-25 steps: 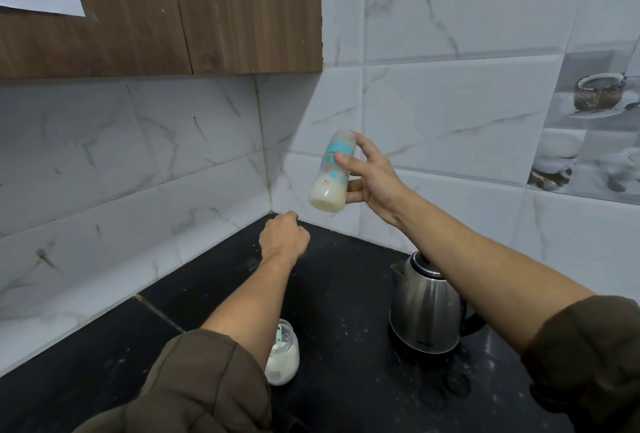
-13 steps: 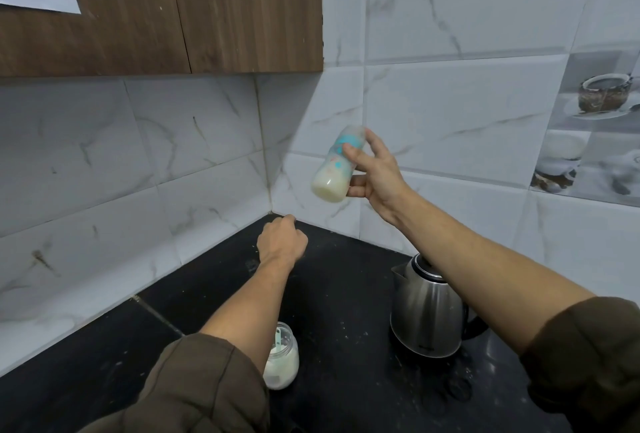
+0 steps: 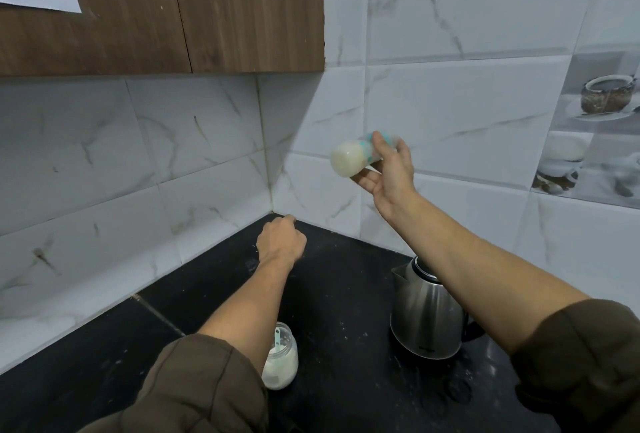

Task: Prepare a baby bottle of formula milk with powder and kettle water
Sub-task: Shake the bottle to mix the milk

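Observation:
My right hand holds a baby bottle of pale milk in the air before the tiled wall. The bottle is tilted almost flat, its base toward me, and is blurred. My left hand is curled into a fist over the black counter near the corner; nothing shows inside it. A glass jar of white powder with a pale green scoop stands open by my left forearm. The steel kettle stands under my right forearm.
The black counter meets white marble-look tiled walls in a corner. Brown wooden wall cabinets hang above the left side. White specks dot the counter around the jar and kettle.
My right hand has swung the bottle to the right and tipped it from nearly upright to almost flat. My left fist has stayed in place.

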